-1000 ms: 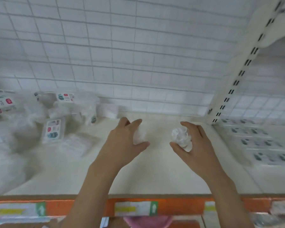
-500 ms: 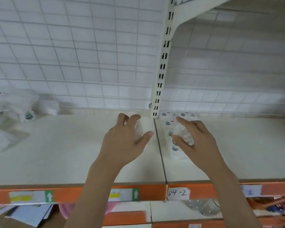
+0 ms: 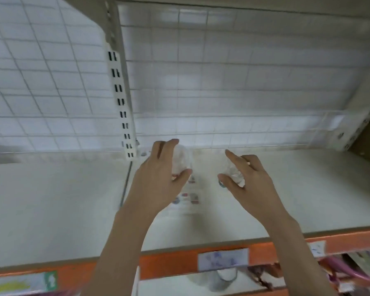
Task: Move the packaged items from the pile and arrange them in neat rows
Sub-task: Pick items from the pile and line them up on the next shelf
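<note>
Over the pale shelf board (image 3: 308,189), the left hand (image 3: 158,184) curled its fingers and thumb round a clear packaged item (image 3: 181,160), and the right hand (image 3: 248,180) pinched a second clear packet (image 3: 233,174), forefinger stretched forward. Below and between the 2 hands, a row of flat labelled packets (image 3: 189,197) lay on the board, partly hidden by the left hand. A slotted white upright (image 3: 121,103) stood just left of them before the wire-grid back panel (image 3: 222,82), and paper labels (image 3: 222,259) sat on the orange shelf edge (image 3: 175,265).
</note>
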A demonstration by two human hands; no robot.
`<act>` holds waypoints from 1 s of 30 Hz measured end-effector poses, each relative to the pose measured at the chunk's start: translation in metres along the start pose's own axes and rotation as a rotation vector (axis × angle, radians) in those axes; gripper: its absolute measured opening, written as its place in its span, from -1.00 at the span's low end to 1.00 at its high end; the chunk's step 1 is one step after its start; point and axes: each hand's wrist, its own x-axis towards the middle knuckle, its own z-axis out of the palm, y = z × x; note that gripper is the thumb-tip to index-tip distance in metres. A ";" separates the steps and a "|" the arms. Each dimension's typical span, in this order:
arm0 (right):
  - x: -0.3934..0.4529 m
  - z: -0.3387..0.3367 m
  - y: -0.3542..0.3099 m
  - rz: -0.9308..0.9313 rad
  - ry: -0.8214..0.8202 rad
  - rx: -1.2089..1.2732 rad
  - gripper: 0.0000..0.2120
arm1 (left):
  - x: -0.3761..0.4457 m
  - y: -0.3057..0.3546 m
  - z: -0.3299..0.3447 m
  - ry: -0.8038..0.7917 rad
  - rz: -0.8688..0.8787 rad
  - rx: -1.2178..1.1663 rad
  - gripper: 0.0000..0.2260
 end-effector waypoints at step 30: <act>0.117 -0.086 0.303 0.088 -0.325 -0.094 -0.51 | 0.165 0.196 0.265 -0.177 -0.054 0.059 -0.55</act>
